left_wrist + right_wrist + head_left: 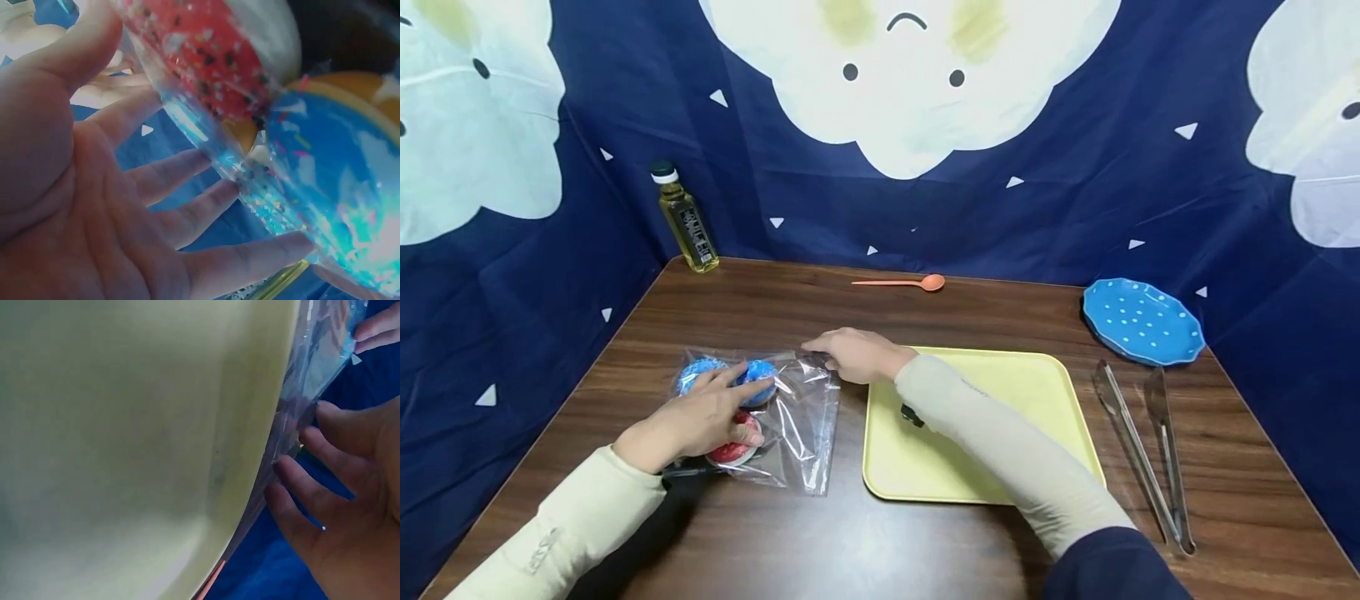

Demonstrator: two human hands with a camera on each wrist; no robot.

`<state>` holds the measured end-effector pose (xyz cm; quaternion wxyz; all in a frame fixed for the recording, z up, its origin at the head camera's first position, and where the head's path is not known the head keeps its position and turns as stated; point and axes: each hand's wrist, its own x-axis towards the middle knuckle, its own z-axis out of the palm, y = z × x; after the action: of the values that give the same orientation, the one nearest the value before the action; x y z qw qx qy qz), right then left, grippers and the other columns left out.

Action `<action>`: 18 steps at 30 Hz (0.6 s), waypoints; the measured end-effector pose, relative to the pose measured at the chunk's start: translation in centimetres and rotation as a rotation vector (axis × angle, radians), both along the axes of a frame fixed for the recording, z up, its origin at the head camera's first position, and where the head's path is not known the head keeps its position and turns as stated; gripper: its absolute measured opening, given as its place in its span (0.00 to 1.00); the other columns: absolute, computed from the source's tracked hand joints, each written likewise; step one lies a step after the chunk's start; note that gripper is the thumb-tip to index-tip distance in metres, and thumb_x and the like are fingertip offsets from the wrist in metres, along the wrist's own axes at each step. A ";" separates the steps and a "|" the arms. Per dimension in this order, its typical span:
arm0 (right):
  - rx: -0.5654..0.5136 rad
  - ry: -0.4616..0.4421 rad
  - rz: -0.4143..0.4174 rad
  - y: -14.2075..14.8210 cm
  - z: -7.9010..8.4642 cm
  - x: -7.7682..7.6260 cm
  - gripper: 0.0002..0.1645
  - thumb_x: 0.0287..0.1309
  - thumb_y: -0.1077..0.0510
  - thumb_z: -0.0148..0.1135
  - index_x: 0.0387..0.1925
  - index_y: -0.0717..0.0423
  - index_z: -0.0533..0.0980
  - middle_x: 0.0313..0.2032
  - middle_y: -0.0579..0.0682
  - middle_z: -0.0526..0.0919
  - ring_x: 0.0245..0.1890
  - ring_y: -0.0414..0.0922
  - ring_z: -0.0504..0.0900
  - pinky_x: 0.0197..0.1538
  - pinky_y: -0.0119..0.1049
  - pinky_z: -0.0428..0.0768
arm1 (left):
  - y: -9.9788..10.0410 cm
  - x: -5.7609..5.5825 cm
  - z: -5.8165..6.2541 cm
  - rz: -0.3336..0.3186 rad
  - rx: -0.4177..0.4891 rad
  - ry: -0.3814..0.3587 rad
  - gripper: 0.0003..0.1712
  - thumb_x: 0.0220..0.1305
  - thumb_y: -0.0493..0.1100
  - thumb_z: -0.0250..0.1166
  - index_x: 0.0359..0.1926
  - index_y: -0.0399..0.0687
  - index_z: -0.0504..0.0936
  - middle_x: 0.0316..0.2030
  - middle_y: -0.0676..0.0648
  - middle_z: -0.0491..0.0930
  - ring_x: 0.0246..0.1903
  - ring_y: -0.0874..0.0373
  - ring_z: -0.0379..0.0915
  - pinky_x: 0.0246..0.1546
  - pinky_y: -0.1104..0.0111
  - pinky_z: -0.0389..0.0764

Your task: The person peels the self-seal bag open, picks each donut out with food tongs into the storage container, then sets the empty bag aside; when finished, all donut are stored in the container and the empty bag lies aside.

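A clear plastic bag [808,425] lies flat at the left of the table. Inside are two blue-iced doughnuts [762,369] with sprinkles and a red-iced doughnut [728,453]. My left hand [688,421] rests over the doughnuts with its fingers spread, and in the left wrist view the fingertips touch the film over them. My right hand [859,354] is at the bag's upper right corner, forefinger stretched out. In the right wrist view its loosely bent fingertips [284,464] lie along the bag's edge, thumb apart from the other fingers.
My right forearm crosses a yellow tray [1045,417]. Metal tongs [1142,462] and a blue dotted plate [1142,321] are at the right. An orange spoon [887,283] lies at the back, and an oil bottle [691,225] stands in the back left corner.
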<state>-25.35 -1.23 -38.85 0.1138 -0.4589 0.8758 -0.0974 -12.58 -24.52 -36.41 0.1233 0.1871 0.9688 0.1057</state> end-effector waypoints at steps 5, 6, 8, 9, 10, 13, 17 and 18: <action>0.033 0.024 0.035 -1.3 -0.3 -0.1 0.23 0.69 0.61 0.62 0.64 0.46 0.78 0.58 0.43 0.81 0.60 0.40 0.76 0.60 0.34 0.75 | -0.6 0.1 -0.1 -0.036 -0.005 0.026 0.45 0.56 0.59 0.72 0.71 0.46 0.71 0.69 0.23 0.58 0.62 0.18 0.56 0.54 0.29 0.66; 0.039 0.031 0.034 -1.4 -0.3 -0.1 0.23 0.68 0.61 0.63 0.62 0.45 0.79 0.57 0.42 0.81 0.59 0.40 0.77 0.59 0.34 0.75 | -0.6 0.0 -0.1 -0.042 -0.006 0.026 0.45 0.56 0.59 0.71 0.71 0.46 0.71 0.68 0.23 0.58 0.62 0.18 0.56 0.54 0.29 0.66; 0.050 0.043 0.038 -1.6 -0.4 -0.1 0.22 0.68 0.61 0.63 0.61 0.45 0.80 0.56 0.42 0.82 0.58 0.40 0.77 0.58 0.35 0.76 | -0.7 -0.1 -0.1 -0.050 -0.003 0.022 0.44 0.57 0.58 0.71 0.71 0.46 0.71 0.68 0.23 0.58 0.61 0.17 0.56 0.54 0.29 0.66; 0.051 0.044 0.041 -1.6 -0.4 -0.2 0.22 0.68 0.61 0.63 0.61 0.45 0.80 0.56 0.42 0.81 0.59 0.40 0.77 0.59 0.35 0.76 | -0.8 -0.1 -0.1 -0.054 -0.004 0.015 0.43 0.57 0.57 0.71 0.71 0.46 0.71 0.68 0.23 0.58 0.61 0.17 0.56 0.54 0.29 0.66; 0.049 0.042 0.042 -1.6 -0.5 -0.2 0.22 0.68 0.61 0.63 0.61 0.45 0.80 0.57 0.42 0.81 0.59 0.40 0.77 0.59 0.35 0.75 | -0.9 -0.2 0.0 -0.055 -0.003 0.009 0.43 0.57 0.57 0.71 0.71 0.46 0.71 0.68 0.23 0.58 0.61 0.17 0.56 0.54 0.29 0.66; 0.027 0.040 0.038 -1.6 -0.5 -0.6 0.20 0.66 0.60 0.65 0.58 0.45 0.81 0.54 0.42 0.82 0.56 0.38 0.78 0.57 0.32 0.76 | -1.0 -0.4 0.1 -0.048 -0.002 -0.007 0.43 0.57 0.54 0.72 0.71 0.47 0.71 0.69 0.23 0.58 0.62 0.17 0.55 0.54 0.28 0.65; -0.017 0.025 0.011 -1.4 -0.4 -1.0 0.15 0.63 0.61 0.69 0.50 0.47 0.85 0.46 0.40 0.85 0.48 0.35 0.80 0.52 0.29 0.77 | -1.1 -0.7 0.3 -0.041 0.001 -0.008 0.43 0.56 0.53 0.74 0.71 0.48 0.71 0.69 0.24 0.58 0.62 0.18 0.55 0.55 0.29 0.64; -0.025 0.021 0.009 -1.3 -0.4 -1.0 0.13 0.63 0.62 0.69 0.48 0.47 0.85 0.44 0.40 0.85 0.47 0.35 0.81 0.51 0.28 0.77 | -1.1 -0.7 0.3 -0.040 0.000 -0.008 0.43 0.55 0.54 0.74 0.71 0.48 0.71 0.69 0.24 0.58 0.62 0.18 0.55 0.55 0.29 0.64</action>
<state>-26.39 -2.57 -39.28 0.0994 -0.4654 0.8735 -0.1031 -13.33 -25.60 -36.14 0.1295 0.2058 0.9644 0.1038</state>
